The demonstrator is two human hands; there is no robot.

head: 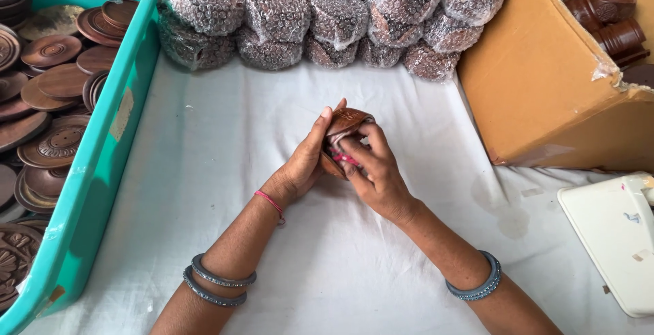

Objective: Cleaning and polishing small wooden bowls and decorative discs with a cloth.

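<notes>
We hold a small carved wooden box (340,137) mid-desk, left hand (306,161) cupping it, right hand (371,168) pinching a pink cloth (340,156) into it. Behind the box: many bubble-wrapped bundles (327,18), done. Left of it, teal crate (102,165) of wooden lids (48,90); right, cardboard carton (545,83) of brown pieces (610,25).

A white cloth (225,171) covers the table under soft, even light, faintly stained toward the right.

One head-worn camera looks steeply down, close over the white counter (225,171), facing toward twelve o'clock; forearms enter from six o'clock.
</notes>
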